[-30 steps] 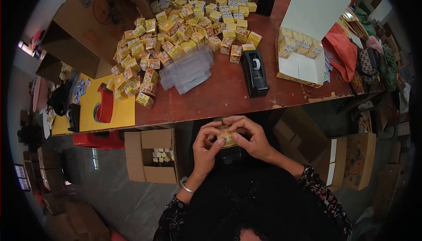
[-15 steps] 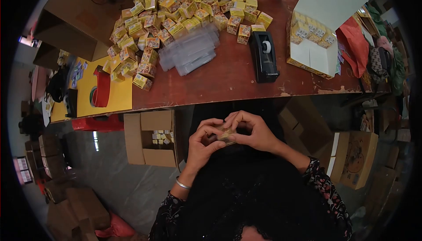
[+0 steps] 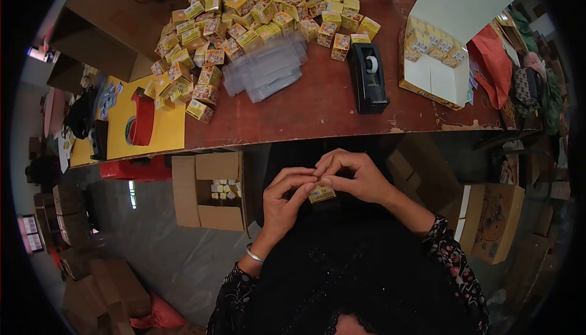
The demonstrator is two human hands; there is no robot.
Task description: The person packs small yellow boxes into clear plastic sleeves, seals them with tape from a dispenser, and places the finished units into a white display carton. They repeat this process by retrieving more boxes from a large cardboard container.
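Note:
In the head view a small yellow printed box point(image 3: 322, 193) is between my hands, low in front of my body. My left hand point(image 3: 285, 196), with a silver bangle at the wrist, has its fingertips pinched together at the box's upper left edge. From the other side my right hand point(image 3: 359, 179) brings thumb and fingers together at its upper edge. Fingers hide the far part of the box. Beyond the hands, a heap of similar small boxes point(image 3: 250, 14) lies on the red table point(image 3: 293, 120), with flat clear plastic pieces point(image 3: 265, 72) beside it.
A black tape dispenser point(image 3: 369, 84) stands near the table edge, left of an open display carton point(image 3: 433, 81) partly filled with small boxes. A red tape roll holder point(image 3: 143, 121) sits on yellow card. Below, an open cardboard box point(image 3: 218, 218) contains several small boxes.
My fingers have shifted toward the box's upper edge, and more of its yellow face shows below them. My right hand has risen slightly. Items on the table lie the same.

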